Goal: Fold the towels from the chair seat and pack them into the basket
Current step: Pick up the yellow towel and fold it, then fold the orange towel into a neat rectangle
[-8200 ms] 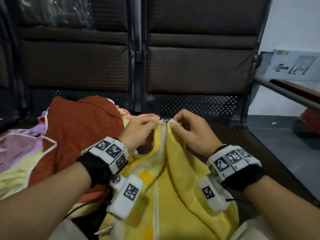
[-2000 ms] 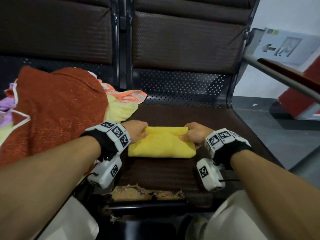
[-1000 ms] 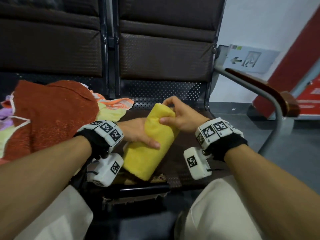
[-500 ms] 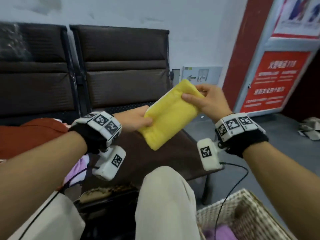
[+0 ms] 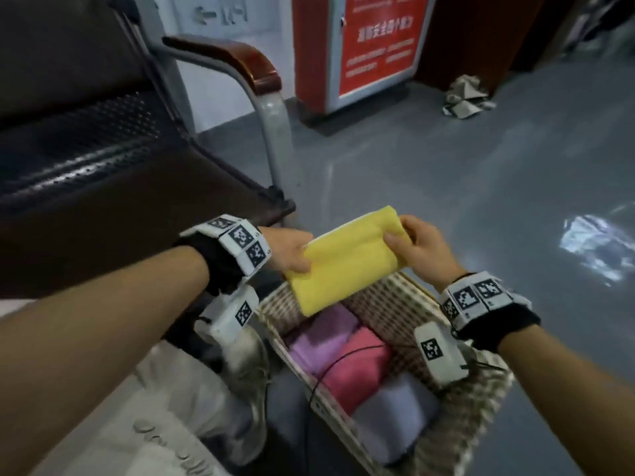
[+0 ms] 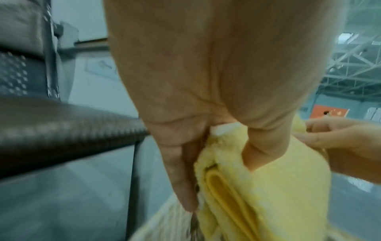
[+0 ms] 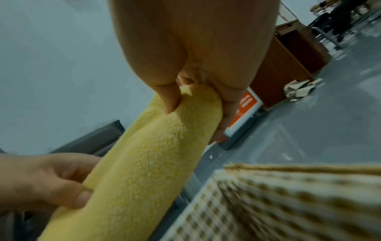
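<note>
Folded yellow terry towel (image 5: pixel 347 262) is hovering over the woven wicker basket (image 5: pixel 481 400), left hand (image 5: pixel 288 250) and right hand (image 5: pixel 417 249) each pinching an end, thumb on top, fingers underneath.

Glossy grey floor (image 5: pixel 429 173), red signboard (image 5: pixel 374 42), dark bench seating (image 5: pixel 86 173).

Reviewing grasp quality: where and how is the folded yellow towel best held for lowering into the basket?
By its two short ends, one from each side, as the left hand and right hand pinch the yellow towel: clamping the layered edges should keep the fold closed above the basket.
</note>
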`<control>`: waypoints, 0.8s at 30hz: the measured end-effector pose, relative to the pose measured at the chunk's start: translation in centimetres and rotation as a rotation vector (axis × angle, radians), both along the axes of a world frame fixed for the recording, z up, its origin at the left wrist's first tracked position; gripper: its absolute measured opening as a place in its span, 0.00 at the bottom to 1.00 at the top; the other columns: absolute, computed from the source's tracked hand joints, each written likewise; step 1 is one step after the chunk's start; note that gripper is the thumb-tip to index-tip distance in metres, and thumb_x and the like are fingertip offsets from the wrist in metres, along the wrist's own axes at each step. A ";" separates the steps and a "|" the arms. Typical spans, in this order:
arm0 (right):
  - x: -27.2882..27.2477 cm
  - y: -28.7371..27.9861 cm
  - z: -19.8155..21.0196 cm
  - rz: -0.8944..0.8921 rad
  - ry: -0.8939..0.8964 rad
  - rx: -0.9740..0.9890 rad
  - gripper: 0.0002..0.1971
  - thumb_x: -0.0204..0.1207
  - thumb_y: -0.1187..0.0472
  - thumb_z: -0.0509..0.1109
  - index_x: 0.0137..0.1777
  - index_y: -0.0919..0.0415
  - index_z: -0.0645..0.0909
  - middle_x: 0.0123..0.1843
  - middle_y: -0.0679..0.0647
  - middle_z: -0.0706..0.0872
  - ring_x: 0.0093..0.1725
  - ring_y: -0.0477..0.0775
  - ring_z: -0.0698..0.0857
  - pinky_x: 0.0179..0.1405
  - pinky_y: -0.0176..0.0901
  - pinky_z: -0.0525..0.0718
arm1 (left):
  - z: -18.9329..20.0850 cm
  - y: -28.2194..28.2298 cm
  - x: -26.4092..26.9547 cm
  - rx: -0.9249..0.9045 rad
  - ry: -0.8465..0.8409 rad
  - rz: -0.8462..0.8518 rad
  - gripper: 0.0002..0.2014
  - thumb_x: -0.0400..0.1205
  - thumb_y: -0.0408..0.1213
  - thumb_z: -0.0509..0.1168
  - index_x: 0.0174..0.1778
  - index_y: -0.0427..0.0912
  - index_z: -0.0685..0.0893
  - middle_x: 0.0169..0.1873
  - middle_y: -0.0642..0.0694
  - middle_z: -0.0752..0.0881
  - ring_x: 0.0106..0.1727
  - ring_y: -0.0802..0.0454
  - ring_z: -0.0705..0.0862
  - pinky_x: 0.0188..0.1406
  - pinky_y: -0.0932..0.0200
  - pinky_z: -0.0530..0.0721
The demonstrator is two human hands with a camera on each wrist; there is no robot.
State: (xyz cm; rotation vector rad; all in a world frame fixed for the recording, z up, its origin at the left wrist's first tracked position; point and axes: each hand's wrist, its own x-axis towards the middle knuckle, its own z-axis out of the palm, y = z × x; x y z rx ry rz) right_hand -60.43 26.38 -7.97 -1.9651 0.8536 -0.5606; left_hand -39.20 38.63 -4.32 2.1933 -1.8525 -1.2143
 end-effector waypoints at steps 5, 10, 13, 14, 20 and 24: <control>-1.6 0.7 -6.8 0.044 0.292 0.009 0.19 0.81 0.61 0.68 0.69 0.67 0.76 0.62 0.62 0.84 0.63 0.61 0.81 0.56 0.41 0.74 | -9.0 0.1 -2.5 0.091 -0.011 -0.107 0.21 0.83 0.32 0.63 0.71 0.34 0.72 0.63 0.44 0.79 0.61 0.50 0.78 0.52 0.73 0.74; 1.8 1.4 -12.3 0.167 0.544 0.019 0.21 0.83 0.53 0.64 0.72 0.61 0.73 0.64 0.59 0.82 0.63 0.60 0.80 0.48 0.39 0.68 | -14.0 1.3 -2.9 0.350 -0.178 -0.105 0.22 0.82 0.43 0.65 0.69 0.39 0.73 0.67 0.42 0.77 0.67 0.44 0.76 0.59 0.57 0.73; 3.7 1.2 -14.5 0.147 0.609 0.060 0.23 0.83 0.52 0.63 0.74 0.62 0.72 0.69 0.60 0.80 0.67 0.61 0.78 0.56 0.46 0.74 | -14.6 1.6 -2.1 0.306 -0.189 -0.019 0.20 0.84 0.43 0.62 0.69 0.39 0.73 0.66 0.42 0.78 0.65 0.43 0.78 0.55 0.56 0.75; 4.1 1.0 -15.1 0.131 0.643 0.073 0.23 0.83 0.51 0.63 0.74 0.62 0.72 0.70 0.60 0.79 0.67 0.61 0.78 0.58 0.47 0.75 | -14.6 1.6 -1.9 0.280 -0.175 0.018 0.19 0.84 0.42 0.61 0.70 0.40 0.73 0.66 0.42 0.79 0.64 0.44 0.79 0.56 0.55 0.76; 5.6 1.2 -15.9 0.119 0.790 -0.003 0.02 0.81 0.60 0.65 0.49 0.58 0.78 0.45 0.57 0.82 0.50 0.58 0.82 0.44 0.45 0.77 | -11.4 2.5 0.3 0.118 -0.079 0.189 0.13 0.82 0.40 0.63 0.63 0.50 0.82 0.61 0.47 0.84 0.59 0.50 0.83 0.53 0.61 0.80; 7.2 2.0 -11.8 0.244 0.685 -0.148 0.11 0.79 0.64 0.65 0.58 0.63 0.83 0.58 0.59 0.86 0.59 0.58 0.83 0.55 0.41 0.77 | -7.3 3.6 2.0 0.034 -0.085 0.208 0.11 0.83 0.40 0.62 0.59 0.49 0.84 0.57 0.49 0.86 0.58 0.52 0.83 0.50 0.64 0.77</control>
